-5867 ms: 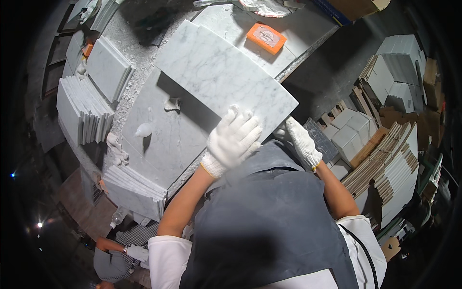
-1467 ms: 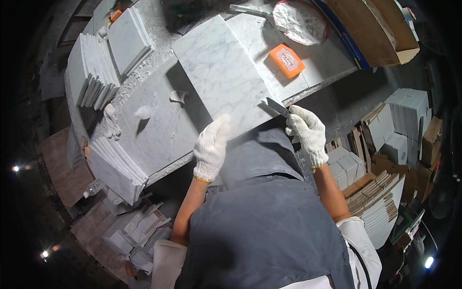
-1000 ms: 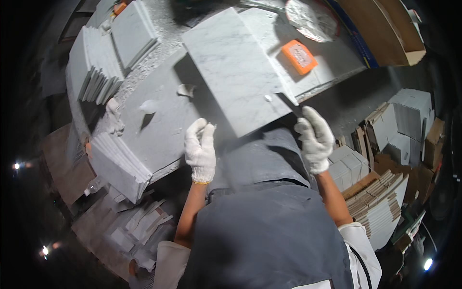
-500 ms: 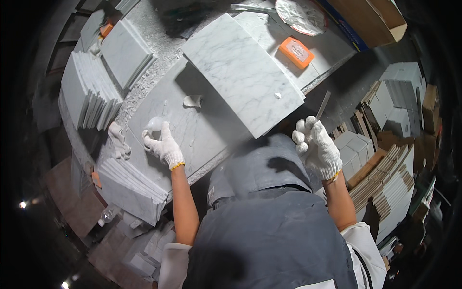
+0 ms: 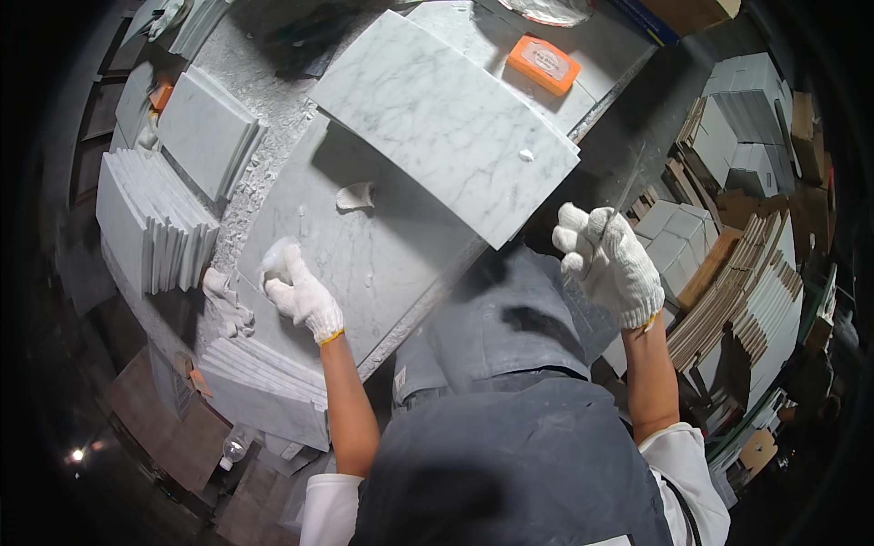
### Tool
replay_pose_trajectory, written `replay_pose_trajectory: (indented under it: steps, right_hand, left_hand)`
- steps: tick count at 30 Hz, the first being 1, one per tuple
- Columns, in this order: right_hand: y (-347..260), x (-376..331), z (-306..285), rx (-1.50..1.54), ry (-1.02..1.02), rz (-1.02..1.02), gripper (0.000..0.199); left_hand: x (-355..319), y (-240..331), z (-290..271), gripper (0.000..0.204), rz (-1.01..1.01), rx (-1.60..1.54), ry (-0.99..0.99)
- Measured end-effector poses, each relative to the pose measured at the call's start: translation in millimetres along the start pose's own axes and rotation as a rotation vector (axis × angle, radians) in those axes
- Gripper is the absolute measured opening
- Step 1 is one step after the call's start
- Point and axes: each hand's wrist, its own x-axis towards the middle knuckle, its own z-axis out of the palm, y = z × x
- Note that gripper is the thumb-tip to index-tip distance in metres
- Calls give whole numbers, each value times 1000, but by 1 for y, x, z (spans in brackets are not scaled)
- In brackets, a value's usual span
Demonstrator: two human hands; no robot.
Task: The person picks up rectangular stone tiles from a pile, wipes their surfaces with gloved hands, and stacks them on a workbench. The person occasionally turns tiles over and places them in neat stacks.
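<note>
My left hand (image 5: 305, 296), in a white knit glove, is closed on a small whitish translucent thing (image 5: 274, 257) above the grey marble surface. Its exact kind is unclear. Off to the right, my gloved right hand (image 5: 614, 264) grips a thin flat metal strip (image 5: 630, 177), blurred and pointing up and away. Between the hands, a large veined marble tile (image 5: 446, 123) lies raised over the bench and casts a shadow. A small white dab (image 5: 526, 156) sits near its right corner. A curled white scrap (image 5: 355, 197) rests on the slab left of it.
An orange box (image 5: 543, 65) lies beyond the tile, near a round dish (image 5: 551, 9) of white material. Stacked tiles (image 5: 157, 223) stand at left, with a crumpled glove (image 5: 227, 303) beside them. More tiles (image 5: 264, 391) lean nearer me. White cartons (image 5: 742, 96) and cardboard-edged stacks (image 5: 737, 309) fill the right.
The whole view has shifted slightly. My left hand still holds the translucent thing, now turned more behind the fingers. The metal strip in my right hand has swung and is blurred.
</note>
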Motion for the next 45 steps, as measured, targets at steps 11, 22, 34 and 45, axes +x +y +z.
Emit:
replay_pose_trajectory:
  steps: [11, 22, 34, 45]
  right_hand:
    - [-12, 16, 7, -15, -90, -31, 41]
    - [-30, 18, 20, -432, 96, -114, 64]
    - [-8, 22, 12, -1710, 161, -430, 49]
    - [-9, 40, 21, -1850, 156, -465, 47]
  left_hand:
    - [-76, 89, -8, 44, 53, -339, -484]
    - [-104, 117, -1, 45, 15, -469, -727]
    - [-115, 130, 9, 41, 72, -471, -835]
    - [-119, 136, 9, 43, 29, -475, -863]
